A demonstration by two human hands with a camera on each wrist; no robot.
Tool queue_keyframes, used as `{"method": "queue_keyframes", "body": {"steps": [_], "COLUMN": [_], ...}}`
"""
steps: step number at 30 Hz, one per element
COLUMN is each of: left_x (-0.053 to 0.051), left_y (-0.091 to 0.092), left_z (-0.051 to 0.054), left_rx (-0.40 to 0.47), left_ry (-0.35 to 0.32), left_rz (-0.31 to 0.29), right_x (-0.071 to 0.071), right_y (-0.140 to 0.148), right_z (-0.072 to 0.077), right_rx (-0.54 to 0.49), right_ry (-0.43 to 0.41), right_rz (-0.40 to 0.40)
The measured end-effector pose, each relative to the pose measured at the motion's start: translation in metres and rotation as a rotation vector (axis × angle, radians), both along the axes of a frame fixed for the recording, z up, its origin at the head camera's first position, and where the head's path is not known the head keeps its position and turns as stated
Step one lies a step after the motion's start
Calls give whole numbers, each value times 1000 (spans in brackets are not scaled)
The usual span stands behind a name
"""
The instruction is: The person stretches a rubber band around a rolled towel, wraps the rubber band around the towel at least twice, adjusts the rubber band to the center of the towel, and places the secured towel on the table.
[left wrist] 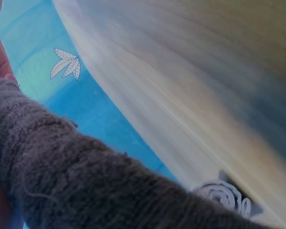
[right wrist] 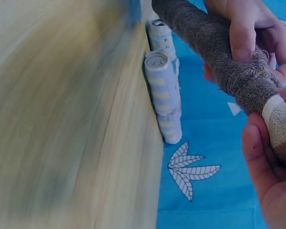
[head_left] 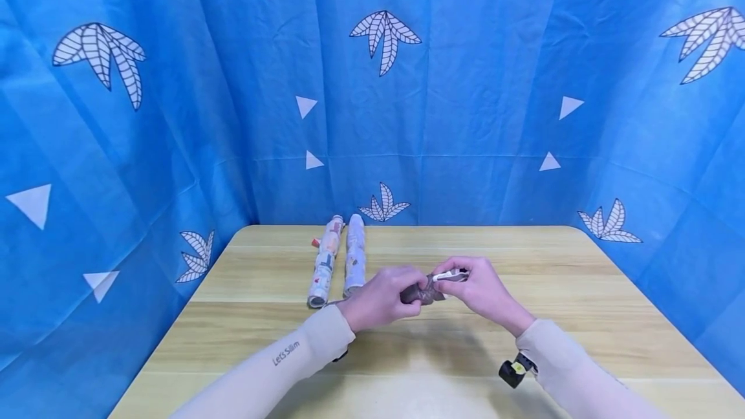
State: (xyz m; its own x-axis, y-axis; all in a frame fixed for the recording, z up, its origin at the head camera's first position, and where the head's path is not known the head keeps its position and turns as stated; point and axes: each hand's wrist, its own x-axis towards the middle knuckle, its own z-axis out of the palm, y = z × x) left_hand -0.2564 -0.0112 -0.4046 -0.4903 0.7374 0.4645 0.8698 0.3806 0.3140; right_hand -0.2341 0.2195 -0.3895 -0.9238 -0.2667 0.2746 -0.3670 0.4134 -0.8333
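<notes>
Above the middle of the table, both hands hold a rolled towel with a dark grey, fuzzy surface (head_left: 423, 293). My left hand (head_left: 385, 296) grips the grey part of the roll, thumb on top in the right wrist view. At the other end, my right hand (head_left: 476, 284) pinches a section with a white band and beige and brown patches (right wrist: 282, 121). The left wrist view shows the grey roll (left wrist: 90, 176) stretching across its lower part. Some fingers are hidden behind the towel.
Two more rolled towels lie side by side at the table's back left: one white with coloured prints (head_left: 324, 267), one pale lavender (head_left: 355, 256). A blue patterned curtain (head_left: 465, 115) surrounds the wooden table (head_left: 244, 328) at the back and sides.
</notes>
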Motion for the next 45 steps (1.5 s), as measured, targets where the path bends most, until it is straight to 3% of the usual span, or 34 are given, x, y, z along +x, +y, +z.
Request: {"method": "queue_keyframes", "body": {"steps": [7,14,16,19,25,29,34,38,41,43,45], "left_x": [2,5,5,3,-1,-6,-10,-10,-7,-4,-1], "left_y": [5,-1,-3,-5,-10,-14,-13,-9,-7,-6,-5], "left_z": [-6,-4,-2,2,6,5,4,4,3,1,-1], "left_rx": [-5,-52,-50,-23,98,166,182,175,180,176,150], "left_ry": [48,123,101,1,-397,-549,-623,-653,-624,-547,-431], "left_rz": [21,-47,-66,-61,18,46,4,-51,-47,-40,-31], "right_x": [2,1,0,-1,-1,1,0,0,0,-1,-2], "right_y": [0,5,5,5,6,13,18,15,14,14,15], "right_z": [2,0,0,1,6,7,4,3,2,1,-1], "right_rx": [-2,-50,-80,-138,-161,-64,131,186,231,259,249], "right_ry": [6,-53,-84,-135,-180,-48,235,293,331,361,363], "right_rz": [-23,-37,-48,-61,2,92,176,238,204,164,143]}}
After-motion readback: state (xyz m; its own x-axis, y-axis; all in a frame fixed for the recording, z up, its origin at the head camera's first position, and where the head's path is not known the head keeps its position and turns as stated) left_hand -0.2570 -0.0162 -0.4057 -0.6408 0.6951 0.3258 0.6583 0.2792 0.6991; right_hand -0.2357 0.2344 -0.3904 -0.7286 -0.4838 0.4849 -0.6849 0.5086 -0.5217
